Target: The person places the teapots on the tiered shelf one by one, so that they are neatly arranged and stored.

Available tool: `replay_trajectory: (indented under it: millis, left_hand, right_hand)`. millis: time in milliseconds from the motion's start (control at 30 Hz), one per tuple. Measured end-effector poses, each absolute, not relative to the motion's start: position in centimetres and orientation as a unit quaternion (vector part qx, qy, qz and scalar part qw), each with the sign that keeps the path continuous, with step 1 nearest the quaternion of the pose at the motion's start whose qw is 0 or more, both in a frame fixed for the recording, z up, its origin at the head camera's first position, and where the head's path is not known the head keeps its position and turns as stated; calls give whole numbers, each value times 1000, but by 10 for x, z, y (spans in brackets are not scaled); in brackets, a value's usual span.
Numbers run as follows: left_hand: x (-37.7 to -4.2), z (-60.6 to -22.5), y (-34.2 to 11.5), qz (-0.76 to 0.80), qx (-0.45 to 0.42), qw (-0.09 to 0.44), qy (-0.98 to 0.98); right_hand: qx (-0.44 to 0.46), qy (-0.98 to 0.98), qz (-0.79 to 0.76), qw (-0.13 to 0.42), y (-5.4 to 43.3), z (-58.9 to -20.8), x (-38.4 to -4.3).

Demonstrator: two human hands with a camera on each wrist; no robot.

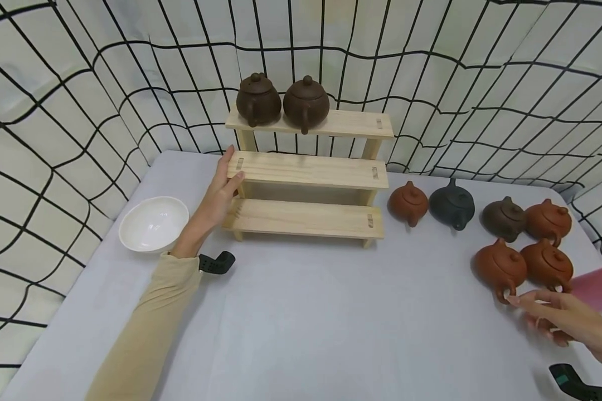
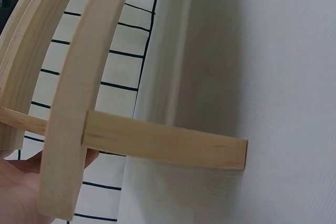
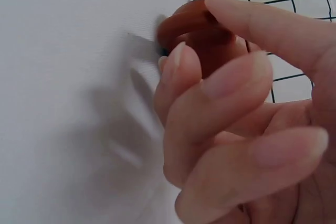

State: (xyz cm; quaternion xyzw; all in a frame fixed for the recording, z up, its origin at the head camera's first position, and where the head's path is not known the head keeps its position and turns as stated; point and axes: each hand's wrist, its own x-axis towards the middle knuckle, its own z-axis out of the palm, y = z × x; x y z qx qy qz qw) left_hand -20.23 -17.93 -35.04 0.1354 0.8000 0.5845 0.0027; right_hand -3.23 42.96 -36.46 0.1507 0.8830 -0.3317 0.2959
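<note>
A three-tier wooden stand (image 1: 308,170) stands at the back of the table. My left hand (image 1: 218,192) grips the left end of its middle shelf; in the left wrist view, part of that hand (image 2: 18,184) shows behind the wood. At the right, my right hand (image 1: 564,317) is at the handle of a reddish-brown clay teapot (image 1: 499,263), the front left one of a group. In the right wrist view, the thumb lies on the teapot handle (image 3: 181,24) and the other fingers curl below it. The teapot rests on the table. Two dark brown teapots (image 1: 258,100) sit on the top shelf.
A white bowl (image 1: 153,225) lies left of the stand. Right of it are a small reddish teapot (image 1: 408,201), a black teapot (image 1: 451,205), an olive-brown teapot (image 1: 503,218) and more reddish ones (image 1: 547,262). A pink object (image 1: 599,287) is at the right edge. Black grid netting surrounds the table.
</note>
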Motion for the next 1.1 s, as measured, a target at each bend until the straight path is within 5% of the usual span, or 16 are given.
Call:
replay_trajectory:
  millis: [500, 1100]
  left_hand:
    - [-203, -350, -179, 586, 134, 5, 799]
    - [-204, -351, -178, 590, 134, 1, 796]
  right_hand:
    - [96, 847, -448, 268, 431, -372, -32]
    - [65, 658, -644, 385, 447, -384, -39]
